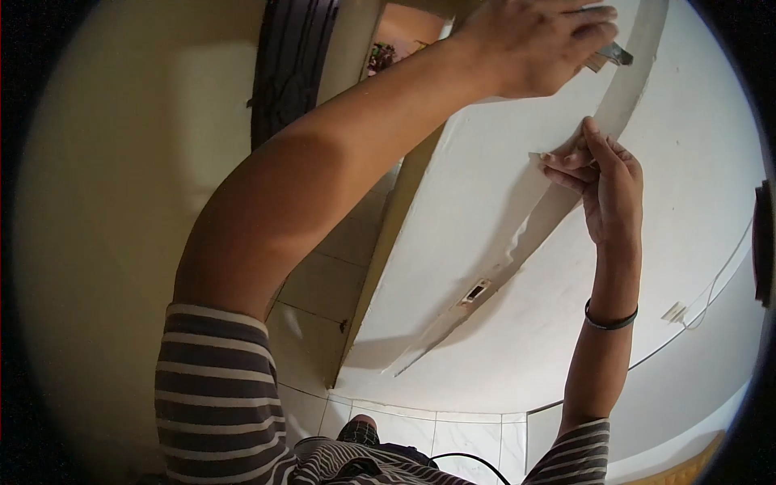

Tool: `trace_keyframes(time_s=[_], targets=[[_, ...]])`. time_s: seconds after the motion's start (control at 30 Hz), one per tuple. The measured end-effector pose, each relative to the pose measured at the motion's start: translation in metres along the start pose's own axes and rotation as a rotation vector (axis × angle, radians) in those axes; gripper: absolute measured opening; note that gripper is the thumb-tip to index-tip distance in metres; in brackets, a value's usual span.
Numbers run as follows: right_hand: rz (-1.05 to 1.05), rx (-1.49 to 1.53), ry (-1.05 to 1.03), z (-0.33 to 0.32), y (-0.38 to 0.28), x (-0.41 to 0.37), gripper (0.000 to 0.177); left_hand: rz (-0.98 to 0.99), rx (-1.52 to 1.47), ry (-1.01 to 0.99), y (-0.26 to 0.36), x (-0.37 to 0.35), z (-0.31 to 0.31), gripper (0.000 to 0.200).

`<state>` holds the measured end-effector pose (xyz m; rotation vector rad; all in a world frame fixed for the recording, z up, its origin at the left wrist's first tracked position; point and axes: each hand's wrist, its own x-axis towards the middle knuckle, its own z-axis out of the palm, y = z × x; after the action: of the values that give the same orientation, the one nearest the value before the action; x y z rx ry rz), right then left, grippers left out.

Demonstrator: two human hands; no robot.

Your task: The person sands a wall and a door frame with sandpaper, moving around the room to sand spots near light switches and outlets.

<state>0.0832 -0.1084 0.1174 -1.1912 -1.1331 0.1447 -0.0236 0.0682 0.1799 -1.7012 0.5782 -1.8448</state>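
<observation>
So the thing I'm looking at from my end is a small flat tool [618, 55] with a metallic-looking end, up near the top of my head cam view, just in front of a long grey strip [558, 212] that runs diagonally along a white wall [687, 162]. My left hand [537, 48] has its fingers curled around the tool, though most of it is hidden behind them, and I can't tell if it's actually touching the strip.

My right hand [610, 182] is lower along that strip, fingers bent in, thumb up. There's a tiny pale piece [535, 156] right at the fingertips, but honestly can't say if they're pinching it or just next to it.

Further down the strip there's a small rectangular fitting [475, 292] with a dark middle, then the strip narrows to a thin end. Over on the right, a wall outlet [673, 312] with a white cord [711, 293] running up from it. I've got a dark wristband [612, 323] on the right wrist, plus striped sleeves [217, 388], and pale floor tiles [467, 436] at the bottom.
</observation>
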Motion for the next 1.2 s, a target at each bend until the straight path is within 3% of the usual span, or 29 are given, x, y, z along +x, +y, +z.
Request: trace_keyframes(time_s=[0.27,0.4,0.43,0.53,0.57,0.67,0.7,0.8,0.83,0.97,1.07,1.2], targets=[[-0.033,-0.014,0.023,0.004,0.002,-0.002,0.038,-0.021,0.093,-0.024,0.02,-0.014,-0.006,0.027],[-0.034,0.058,0.034,0.005,0.002,-0.005,0.028,-0.06,0.174,-0.103,0.033,-0.02,-0.017,0.031],[-0.111,0.101,-0.047,-0.003,0.007,-0.007,0.022,-0.069,0.191,-0.109,0.04,-0.023,-0.018,0.034],[-0.369,0.119,0.028,-0.018,0.028,-0.025,0.022,-0.116,0.22,-0.291,0.061,-0.046,-0.021,0.045],[-0.538,0.072,0.118,-0.024,0.037,-0.03,0.02,-0.155,0.17,-0.237,0.073,-0.06,-0.019,0.048],[-1.083,-0.511,0.408,-0.06,0.052,-0.025,0.017,-0.202,0.103,-0.346,0.105,-0.085,-0.027,0.046],[-1.042,-0.705,0.444,-0.071,0.052,-0.03,0.022,-0.205,0.086,-0.378,0.113,-0.089,-0.028,0.044],[-1.234,-1.01,0.604,-0.084,0.058,-0.017,0.031,-0.197,0.141,-0.422,0.125,-0.094,-0.026,0.041],[-1.213,-1.009,0.589,-0.089,0.067,-0.011,0.039,-0.19,0.178,-0.408,0.123,-0.087,-0.026,0.038],[-1.127,-0.909,0.624,-0.091,0.084,0.001,0.044,-0.171,0.309,-0.315,0.103,-0.046,-0.012,0.034],[-1.107,-1.0,0.612,-0.093,0.081,0.001,0.045,-0.136,0.297,-0.192,0.082,-0.008,-0.007,0.033],[-1.122,-0.983,0.616,-0.093,0.079,-0.001,0.043,-0.259,0.174,-0.157,0.089,-0.011,0.002,0.031]])
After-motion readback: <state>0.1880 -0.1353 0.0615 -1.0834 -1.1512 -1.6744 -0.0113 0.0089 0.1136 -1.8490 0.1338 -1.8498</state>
